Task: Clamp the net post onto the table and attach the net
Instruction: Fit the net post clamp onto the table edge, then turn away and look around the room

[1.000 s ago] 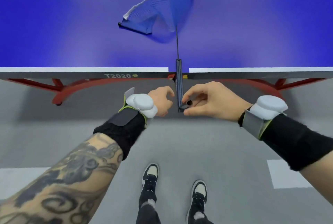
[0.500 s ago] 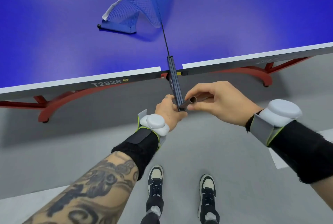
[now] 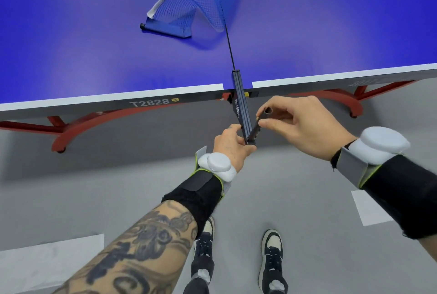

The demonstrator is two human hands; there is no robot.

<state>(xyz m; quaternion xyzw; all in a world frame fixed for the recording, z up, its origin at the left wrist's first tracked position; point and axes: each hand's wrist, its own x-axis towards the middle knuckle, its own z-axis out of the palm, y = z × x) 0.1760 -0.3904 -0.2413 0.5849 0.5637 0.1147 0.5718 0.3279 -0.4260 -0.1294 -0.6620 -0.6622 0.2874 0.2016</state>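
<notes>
A dark net post bracket point(image 3: 241, 102) sits over the near edge of the blue table point(image 3: 94, 62), sticking out toward me. My left hand point(image 3: 233, 145) grips its outer end from the left. My right hand point(image 3: 300, 126) pinches a short dark tube point(image 3: 261, 122) that rises at a slant from the bracket's end. The blue net point(image 3: 196, 7) with a white top band lies crumpled and twisted on the table surface, its loose end rod point(image 3: 165, 30) lying flat. A thin black cord point(image 3: 229, 45) runs from the net to the bracket.
The table edge bears the label T2828 point(image 3: 150, 103) and rests on red curved legs point(image 3: 89, 126). Grey floor lies below, with white marks point(image 3: 369, 208) at right and lower left. My two shoes point(image 3: 269, 246) stand beneath my hands.
The view has swung, tilting the table edge. My left hand closed onto the bracket's end. My right hand lifted the tube from level with the bracket to a steeper slant.
</notes>
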